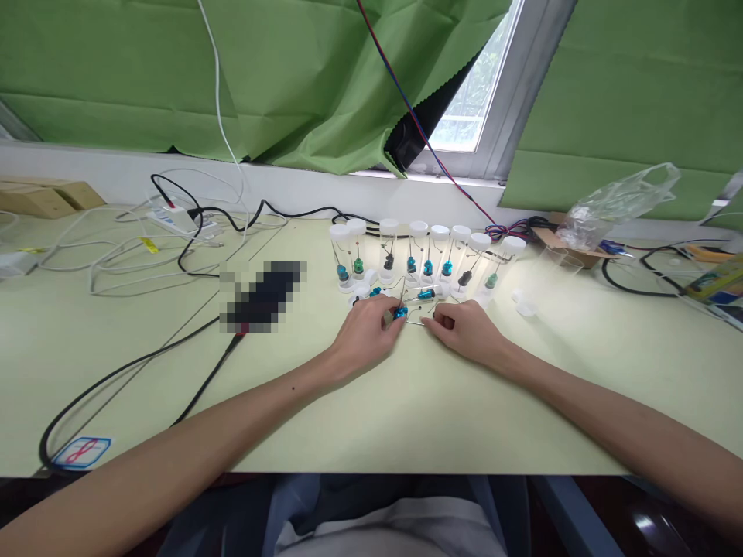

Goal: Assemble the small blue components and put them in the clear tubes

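My left hand [368, 329] rests on the table with its fingers closed on a small shiny blue part [400, 312], from which a thin wire seems to rise. Opposite it, my right hand [464, 329] pinches a thin metal rod [416, 322] that points toward the blue part. Just beyond the fingers lies a clear tube [413, 296] with another blue piece [426, 294] in it. More small blue and dark pieces [375, 292] lie by the left fingertips, partly hidden. Behind stands a row of upright clear tubes with white caps [439, 231], holding blue, green or dark wired parts.
Loose white caps [525, 308] lie right of the row. Further right are a cardboard box [572, 247] and a clear plastic bag [621, 205]. A blurred dark device [264, 298] with a black cable [206, 379] lies left, near a power strip [183, 220] and tangled white cords.
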A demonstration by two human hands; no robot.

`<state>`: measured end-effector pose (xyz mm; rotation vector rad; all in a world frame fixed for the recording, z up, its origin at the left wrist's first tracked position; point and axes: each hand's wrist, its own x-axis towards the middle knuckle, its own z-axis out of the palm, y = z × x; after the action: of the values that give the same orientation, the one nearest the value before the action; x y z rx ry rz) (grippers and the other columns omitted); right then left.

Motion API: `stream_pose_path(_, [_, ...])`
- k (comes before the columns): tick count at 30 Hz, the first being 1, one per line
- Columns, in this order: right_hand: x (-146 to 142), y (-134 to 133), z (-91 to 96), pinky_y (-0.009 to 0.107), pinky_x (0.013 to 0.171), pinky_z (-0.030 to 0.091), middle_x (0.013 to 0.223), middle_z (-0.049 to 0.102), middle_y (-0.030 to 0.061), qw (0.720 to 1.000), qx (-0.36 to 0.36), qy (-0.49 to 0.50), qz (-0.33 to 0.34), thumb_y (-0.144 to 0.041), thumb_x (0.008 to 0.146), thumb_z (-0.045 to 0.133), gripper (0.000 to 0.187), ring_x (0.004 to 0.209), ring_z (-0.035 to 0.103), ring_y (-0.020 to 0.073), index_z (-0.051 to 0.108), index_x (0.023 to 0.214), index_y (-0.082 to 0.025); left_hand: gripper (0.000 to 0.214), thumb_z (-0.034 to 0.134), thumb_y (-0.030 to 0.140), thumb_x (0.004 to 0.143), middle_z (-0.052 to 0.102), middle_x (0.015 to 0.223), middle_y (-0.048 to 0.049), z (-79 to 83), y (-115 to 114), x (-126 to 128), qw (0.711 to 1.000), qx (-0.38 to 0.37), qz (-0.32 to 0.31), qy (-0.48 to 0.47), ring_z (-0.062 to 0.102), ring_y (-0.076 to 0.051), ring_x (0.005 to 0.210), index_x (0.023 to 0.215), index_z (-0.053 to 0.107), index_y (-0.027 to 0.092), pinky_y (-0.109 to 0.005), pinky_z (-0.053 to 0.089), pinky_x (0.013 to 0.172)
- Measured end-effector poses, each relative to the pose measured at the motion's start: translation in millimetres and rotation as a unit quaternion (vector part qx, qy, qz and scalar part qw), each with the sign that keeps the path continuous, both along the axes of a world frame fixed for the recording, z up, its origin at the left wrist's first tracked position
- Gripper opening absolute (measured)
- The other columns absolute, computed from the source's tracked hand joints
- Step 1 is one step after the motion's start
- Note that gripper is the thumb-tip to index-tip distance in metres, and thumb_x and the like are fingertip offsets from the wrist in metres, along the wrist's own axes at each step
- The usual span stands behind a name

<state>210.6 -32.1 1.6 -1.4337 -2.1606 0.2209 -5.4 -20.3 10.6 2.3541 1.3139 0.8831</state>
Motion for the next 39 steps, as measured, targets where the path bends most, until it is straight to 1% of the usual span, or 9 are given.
stream_pose_path(6, [2.0,0.8,4.1,0.025,0.054,0.027,0.051,0.048,-0.003,0.997,0.07,0.026,-0.032,-0.038,0.097,0.048,0.042,0.048,0.037,0.0098,0.044,0.06,-0.019,0.015,0.06,0.024,0.086,0.07,0.077,-0.0011,0.8,-1.8,0.0,0.999,0.011,-0.041,0.006,0.058,-0.016,0.061,0.096,0.07,0.019,-0.029,0.042,0.059])
stream_pose_path(9, [4.7,2.8,4.8,0.026,0.053,0.024,0.051,0.046,-0.0031,0.994,0.094,0.008,-0.056,-0.037,0.099,0.045,0.042,0.047,0.035,0.0101,0.042,0.061,-0.02,0.015,0.058,0.022,0.087,0.07,0.079,-0.0015,0.8,-2.0,0.2,0.998,0.007,-0.057,0.016,0.059,-0.015,0.061,0.097,0.069,0.019,-0.029,0.043,0.059])
stream_pose_path(12, [6.9,5.0,4.7,0.026,0.053,0.024,0.053,0.05,-0.0024,0.992,0.102,-0.019,-0.078,-0.038,0.099,0.044,0.039,0.047,0.038,0.0107,0.046,0.065,-0.02,0.015,0.057,0.022,0.087,0.07,0.078,-0.0017,0.6,-1.7,0.3,0.998,0.001,-0.057,0.022,0.06,-0.016,0.061,0.096,0.068,0.02,-0.029,0.043,0.059])
stream_pose_path(17, [7.1,5.3,5.6,0.026,0.055,0.026,0.055,0.058,-0.0011,0.991,0.076,-0.062,-0.093,-0.043,0.098,0.047,0.032,0.05,0.049,0.0134,0.058,0.08,-0.02,0.014,0.057,0.024,0.087,0.07,0.081,-0.0018,1.6,-2.2,0.8,0.999,-0.005,-0.047,0.025,0.061,-0.017,0.066,0.097,0.067,0.02,-0.03,0.043,0.061])
stream_pose_path(21, [6.4,4.9,5.9,0.026,0.055,0.028,0.059,0.064,-0.0004,0.991,0.041,-0.089,-0.09,-0.043,0.095,0.05,0.026,0.056,0.057,0.0161,0.062,0.09,-0.02,0.017,0.057,0.034,0.089,0.07,0.082,-0.002,4.2,-3.7,1.2,0.999,-0.009,-0.022,0.024,0.061,-0.018,0.07,0.094,0.067,0.021,-0.03,0.042,0.062])
stream_pose_path(27, [5.6,5.1,6.4,0.027,0.055,0.028,0.068,0.07,0.0027,0.984,0.008,-0.146,-0.1,-0.042,0.093,0.052,0.025,0.064,0.063,0.0194,0.065,0.092,-0.021,0.024,0.057,0.042,0.09,0.07,0.089,-0.0016,6.2,-5.7,1.0,1.0,-0.012,0.003,0.017,0.059,-0.016,0.068,0.088,0.068,0.021,-0.03,0.041,0.062])
stream_pose_path(30, [4.2,4.0,8.3,0.027,0.054,0.027,0.068,0.07,0.0033,0.982,0.001,-0.159,-0.099,-0.041,0.094,0.051,0.024,0.064,0.063,0.02,0.064,0.094,-0.02,0.03,0.058,0.047,0.089,0.069,0.082,-0.0023,5.8,-5.7,1.5,1.0,-0.004,0.018,0.008,0.057,-0.015,0.065,0.083,0.067,0.019,-0.03,0.04,0.06])
stream_pose_path(34, [3.1,2.8,10.2,0.028,0.054,0.026,0.068,0.07,0.0039,0.982,-0.003,-0.167,-0.093,-0.04,0.095,0.05,0.023,0.064,0.062,0.0207,0.062,0.095,-0.02,0.041,0.053,0.053,0.092,0.062,0.065,-0.001,5.1,-4.7,1.9,0.999,0.017,0.037,-0.011,0.051,-0.015,0.058,0.071,0.061,0.019,-0.029,0.035,0.055])
stream_pose_path(39, [3.9,3.3,9.5,0.028,0.055,0.027,0.066,0.068,0.0039,0.982,-0.012,-0.168,-0.085,-0.039,0.097,0.05,0.022,0.064,0.062,0.0214,0.062,0.099,-0.02,0.051,0.042,0.044,0.099,0.047,0.049,0.0016,5.1,-3.5,1.2,0.999,0.033,0.014,-0.021,0.038,-0.013,0.048,0.056,0.047,0.019,-0.029,0.028,0.052])
